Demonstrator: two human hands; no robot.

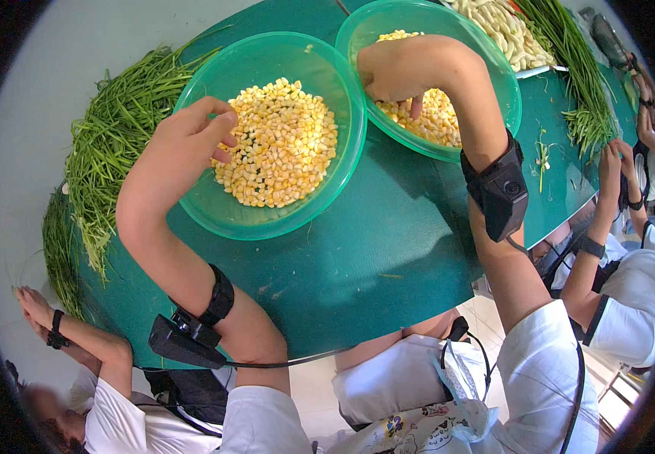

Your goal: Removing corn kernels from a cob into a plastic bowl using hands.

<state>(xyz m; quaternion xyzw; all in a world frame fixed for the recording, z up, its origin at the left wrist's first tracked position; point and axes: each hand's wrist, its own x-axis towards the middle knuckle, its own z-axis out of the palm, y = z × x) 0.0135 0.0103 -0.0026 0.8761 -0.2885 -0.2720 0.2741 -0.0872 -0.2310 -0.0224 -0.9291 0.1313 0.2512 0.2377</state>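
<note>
A green plastic bowl (271, 227) holds a layer of loose yellow corn kernels (288, 142). Over its left side is my left hand (191, 136), fingers bent and thumb near the index finger; whether a kernel sits between them cannot be told. A second green plastic bowl (503, 85) stands at the upper right, its rim meeting the first, with more corn kernels (435, 119) inside. My right hand (398, 71) reaches down into this second bowl, back of the hand up. Its fingertips are mostly hidden, so any hold on kernels cannot be seen.
Bundles of long green leafy vegetables (129, 130) lie left on the green table (333, 272). Pale pods (497, 28) on a tray and long green stalks (571, 62) lie upper right. Co-workers' hands are at lower left (35, 309) and right (614, 164). Cabled devices are strapped to both my forearms.
</note>
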